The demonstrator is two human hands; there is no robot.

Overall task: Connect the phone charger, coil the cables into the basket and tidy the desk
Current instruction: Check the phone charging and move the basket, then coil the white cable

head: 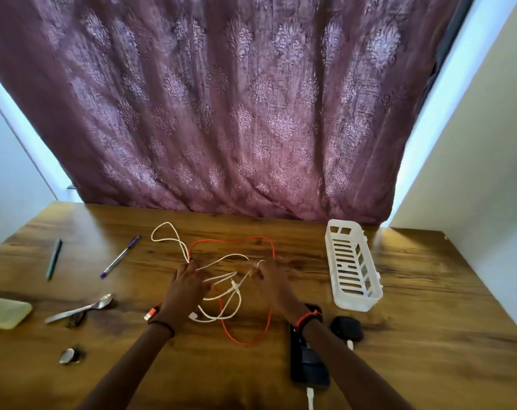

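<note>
Left hand (186, 287) pinching white cable (219, 294), right hand (273, 281) pinching it too, no legible writing

Wooden desk (399, 365), dark grain, and plenty spread across it. Far left, a dark green pen (53, 258), then a purple-capped pen (120, 257) lying at a slant. Centre stage, a white cable (221, 303) tangled loosely with an orange cable (251, 335). Over on the right, an empty white slotted basket (353, 266). Nearer the front, a black phone (309, 365) with a white plug at its near end, a black charger block (347, 328) just beside it. Left front: a spoon (79, 309) and a pale green case (4, 312).
</note>
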